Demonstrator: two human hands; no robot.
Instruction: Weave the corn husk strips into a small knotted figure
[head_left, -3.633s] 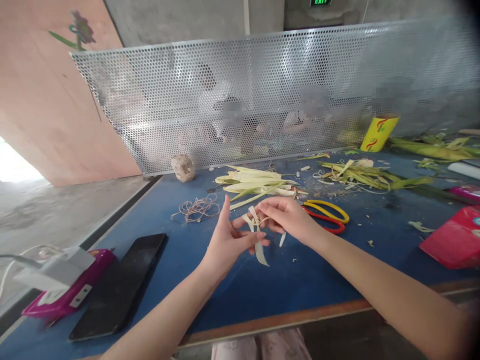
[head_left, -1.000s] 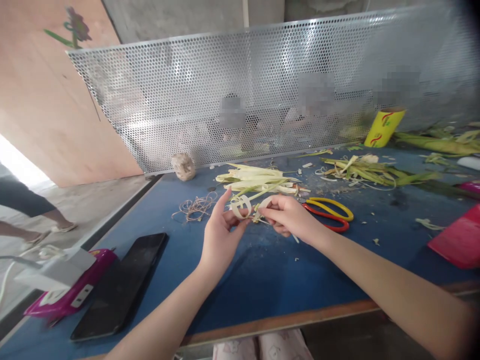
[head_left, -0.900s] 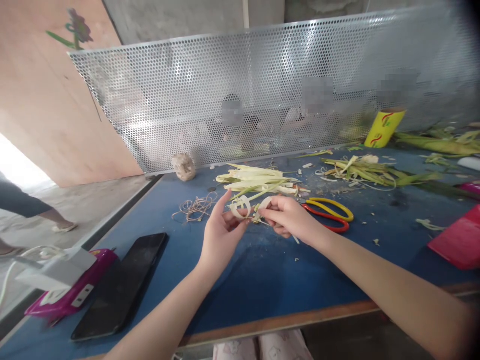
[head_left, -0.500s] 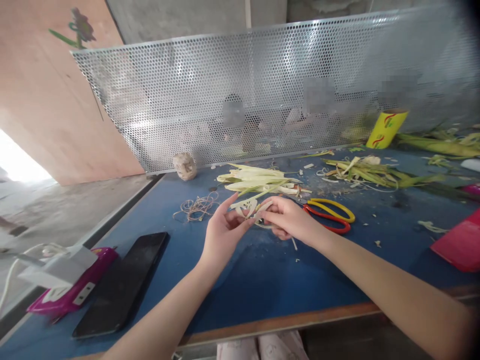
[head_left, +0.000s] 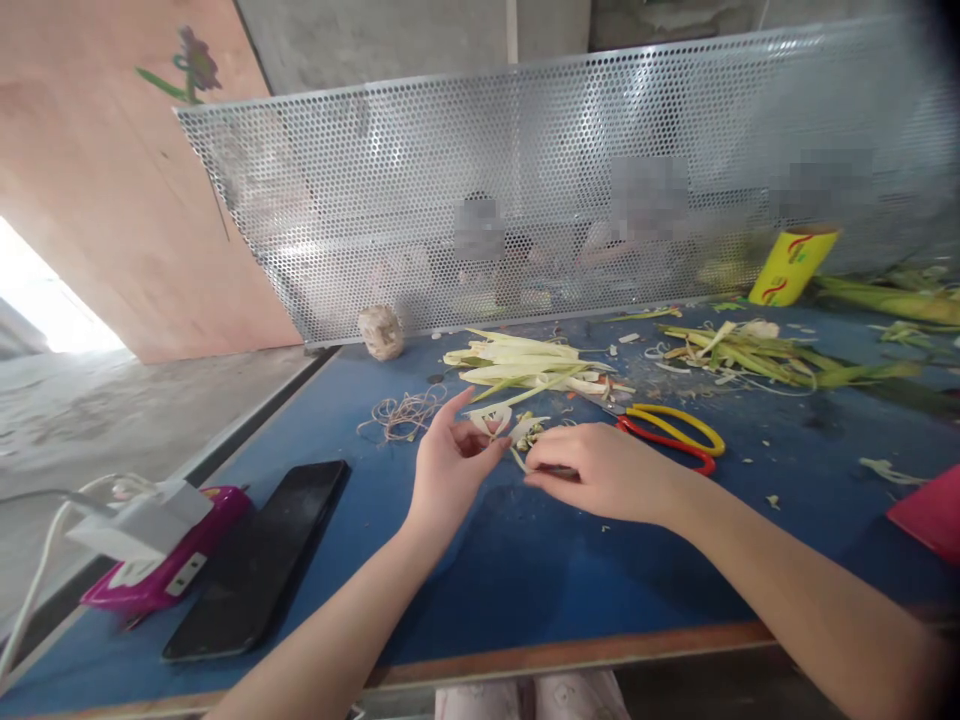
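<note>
My left hand (head_left: 450, 465) pinches a pale, petal-shaped piece of corn husk (head_left: 491, 418) between thumb and fingers, above the blue table. Close by on the right, my right hand (head_left: 607, 472) is palm down with its fingers closed on a thin pale strip (head_left: 517, 459) that runs toward the husk piece. Its fingertips are partly hidden. Small yellowish scraps (head_left: 531, 430) show just beyond the fingers. Behind both hands lies a pile of pale green husk leaves (head_left: 525, 358). Scissors (head_left: 675, 428) with one yellow and one red handle rest beyond my right hand.
Tangled twine (head_left: 403, 414) and a pale roll (head_left: 381, 333) lie left of the husks. A black phone (head_left: 259, 560) and a purple power strip (head_left: 169, 560) are at left. A perforated metal screen (head_left: 450, 200) borders the back; a yellow roll (head_left: 793, 265) stands right.
My right hand has drawn slightly back and right, turning palm down, apart from the left fingers. My left hand keeps its pinch. The whole view has shifted a little.
</note>
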